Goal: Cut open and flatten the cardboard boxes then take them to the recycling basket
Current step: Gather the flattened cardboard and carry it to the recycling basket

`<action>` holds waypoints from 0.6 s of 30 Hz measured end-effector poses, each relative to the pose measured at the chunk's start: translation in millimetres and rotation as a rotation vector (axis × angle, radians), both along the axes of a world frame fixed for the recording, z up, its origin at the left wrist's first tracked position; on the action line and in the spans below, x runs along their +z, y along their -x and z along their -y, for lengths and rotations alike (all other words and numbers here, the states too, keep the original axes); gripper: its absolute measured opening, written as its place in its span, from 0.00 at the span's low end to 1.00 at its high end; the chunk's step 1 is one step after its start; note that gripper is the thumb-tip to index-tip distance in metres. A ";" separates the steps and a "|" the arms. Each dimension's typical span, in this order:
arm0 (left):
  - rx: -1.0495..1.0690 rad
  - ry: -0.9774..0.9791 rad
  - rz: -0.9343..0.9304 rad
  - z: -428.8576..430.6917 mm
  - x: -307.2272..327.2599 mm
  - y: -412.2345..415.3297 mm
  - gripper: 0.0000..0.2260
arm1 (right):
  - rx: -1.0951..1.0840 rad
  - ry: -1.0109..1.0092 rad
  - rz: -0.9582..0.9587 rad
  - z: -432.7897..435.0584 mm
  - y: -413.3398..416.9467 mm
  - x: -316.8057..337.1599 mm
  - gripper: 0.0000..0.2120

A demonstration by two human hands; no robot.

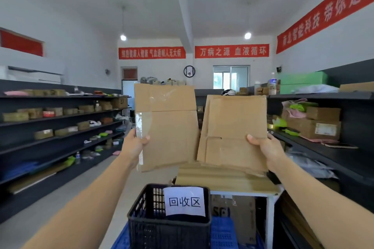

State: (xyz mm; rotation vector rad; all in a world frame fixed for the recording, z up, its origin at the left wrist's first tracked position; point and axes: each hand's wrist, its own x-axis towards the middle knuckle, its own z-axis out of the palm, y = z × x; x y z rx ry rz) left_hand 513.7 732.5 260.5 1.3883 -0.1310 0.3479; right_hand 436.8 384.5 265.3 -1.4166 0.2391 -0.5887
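I hold two flattened cardboard boxes upright in the air, both above the basket and a little beyond it. The basket is a black plastic crate with lattice walls. A white paper label printed 回收区 stands at its far rim.

My left hand grips the taped box up and to the left of the basket. My thumb is pressed flat on the front near the lower left edge, and the other fingers are wrapped behind, out of sight. This sheet is smooth brown board, roughly rectangular, with a glossy strip of clear tape down its left edge and more across the top flap.

My right hand grips the notched box up and to the right of the basket, thumb on the front and the rest of the fingers behind its right edge. It is matte brown, with a stepped cut in its lower half and a ragged bottom edge. The two sheets stand side by side, nearly meeting at their lower corners.

Just beyond the basket is a desk with a pale wood-grain top and white legs. Under the basket lies a blue plastic grid.
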 end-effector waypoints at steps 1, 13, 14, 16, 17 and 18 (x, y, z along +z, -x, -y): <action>0.010 -0.004 -0.005 -10.5 0.4 -3.6 0.12 | 0.004 -0.007 0.009 -8.6 -7.2 0.3 0.19; 0.126 0.005 -0.096 -56.5 -22.8 -51.9 0.13 | 0.050 -0.022 0.067 -40.6 -85.2 -3.2 0.17; 0.132 0.005 -0.097 -53.6 -23.6 -54.9 0.13 | 0.056 -0.021 0.061 -38.3 -92.2 -4.1 0.17; 0.142 0.010 -0.099 -47.6 -25.5 -64.1 0.13 | 0.071 -0.020 0.050 -31.7 -107.1 -5.5 0.16; 0.143 0.010 -0.097 -44.1 -25.8 -68.1 0.13 | 0.076 -0.019 0.045 -28.2 -115.0 -6.3 0.15; 0.147 0.013 -0.096 -41.1 -27.2 -74.3 0.13 | 0.078 -0.019 0.039 -24.7 -122.8 -7.1 0.13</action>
